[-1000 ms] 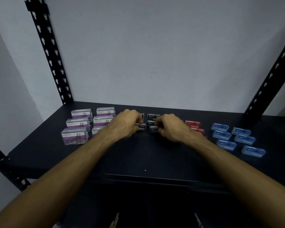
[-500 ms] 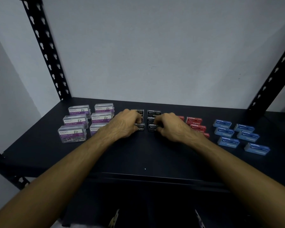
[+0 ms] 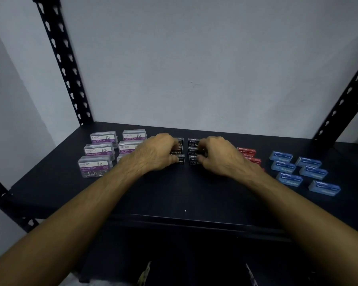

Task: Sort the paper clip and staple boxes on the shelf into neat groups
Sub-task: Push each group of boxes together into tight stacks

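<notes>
On the dark shelf (image 3: pixel 174 195) several black staple boxes (image 3: pixel 193 150) stand in two short columns at the middle. My left hand (image 3: pixel 155 155) covers the left column, its fingers curled round those boxes. My right hand (image 3: pixel 217 155) lies over the right column with fingers curled on the boxes' right ends. Clear paper clip boxes with purple labels (image 3: pixel 95 165) sit in two columns at the left. Red staple boxes (image 3: pixel 247 151) lie right of my right hand, partly hidden by it. Blue staple boxes (image 3: pixel 287 178) form two slanted columns at the far right.
Black perforated uprights rise at the back left (image 3: pixel 62 60) and back right (image 3: pixel 345 100) of the shelf. A pale wall closes the back. The shelf's front edge (image 3: pixel 184 219) runs below my forearms, with bare shelf surface between it and the boxes.
Both hands stay on the black staple boxes and have shifted very little. The view has tilted slightly, so the boxes sit a little lower in frame.
</notes>
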{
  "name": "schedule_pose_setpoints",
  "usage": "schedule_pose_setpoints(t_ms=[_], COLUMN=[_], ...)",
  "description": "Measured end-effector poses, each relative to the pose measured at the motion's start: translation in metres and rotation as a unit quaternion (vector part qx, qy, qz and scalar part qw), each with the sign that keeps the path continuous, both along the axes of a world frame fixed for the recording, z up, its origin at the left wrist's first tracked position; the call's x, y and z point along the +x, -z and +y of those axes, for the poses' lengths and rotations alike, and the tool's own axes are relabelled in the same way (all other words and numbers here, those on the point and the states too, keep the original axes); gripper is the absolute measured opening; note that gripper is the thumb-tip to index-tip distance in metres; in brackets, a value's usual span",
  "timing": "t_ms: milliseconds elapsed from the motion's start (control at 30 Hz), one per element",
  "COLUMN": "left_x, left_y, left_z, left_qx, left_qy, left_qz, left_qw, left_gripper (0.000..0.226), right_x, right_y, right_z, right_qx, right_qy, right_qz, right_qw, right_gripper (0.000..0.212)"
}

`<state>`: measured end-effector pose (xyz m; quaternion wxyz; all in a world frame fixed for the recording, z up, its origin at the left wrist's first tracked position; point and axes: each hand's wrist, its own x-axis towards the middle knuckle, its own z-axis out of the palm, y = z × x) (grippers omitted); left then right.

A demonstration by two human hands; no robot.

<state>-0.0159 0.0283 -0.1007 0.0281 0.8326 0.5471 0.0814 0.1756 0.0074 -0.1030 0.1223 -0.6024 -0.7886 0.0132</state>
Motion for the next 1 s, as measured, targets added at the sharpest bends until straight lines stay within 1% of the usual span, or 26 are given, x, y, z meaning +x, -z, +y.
schedule_pose_setpoints(t_ms=[67, 167, 333, 567, 667, 767, 867, 933, 1000], left_x=[-0.009, -0.026, -0.069, -0.133, -0.156, -0.176, -0.190, -0.193, -0.194], left_y=[-0.007, -0.017, -0.023, -0.027, -0.025, -0.018, -0.007, -0.001, 0.003], left_z=[-0.006, -0.014, -0.025, -0.037, -0.041, -0.044, -0.042, -0.040, -0.038], left_qx=[-0.001, -0.021, -0.075, -0.021, -0.015, -0.021, -0.030, -0.035, -0.042], left_qy=[0.019, 0.044, 0.031, -0.029, -0.049, -0.081, -0.100, -0.101, -0.091], left_qz=[-0.022, -0.072, -0.145, -0.229, -0.218, -0.180, -0.153, -0.148, -0.155], left_qw=[1.000, 0.996, 0.986, 0.973, 0.975, 0.980, 0.983, 0.983, 0.983], left_gripper=[0.037, 0.034, 0.031, 0.021, 0.021, 0.030, 0.036, 0.035, 0.029], right_x=[-0.006, -0.020, -0.051, -0.096, -0.110, -0.122, -0.131, -0.135, -0.137], right_y=[-0.006, -0.016, -0.023, -0.014, -0.009, -0.006, -0.004, -0.004, -0.003], right_z=[-0.003, -0.008, -0.010, -0.013, -0.012, -0.010, -0.008, -0.006, -0.005], right_qx=[0.026, 0.040, 0.032, 0.025, 0.024, 0.009, 0.004, -0.004, -0.020], right_qy=[-0.006, -0.027, -0.080, -0.132, -0.152, -0.161, -0.165, -0.166, -0.167], right_qz=[-0.005, 0.011, 0.033, 0.041, 0.044, 0.036, 0.021, 0.010, 0.006], right_qw=[1.000, 0.999, 0.996, 0.990, 0.987, 0.986, 0.986, 0.986, 0.986], right_gripper=[0.021, 0.021, 0.021, 0.033, 0.036, 0.045, 0.052, 0.051, 0.046])
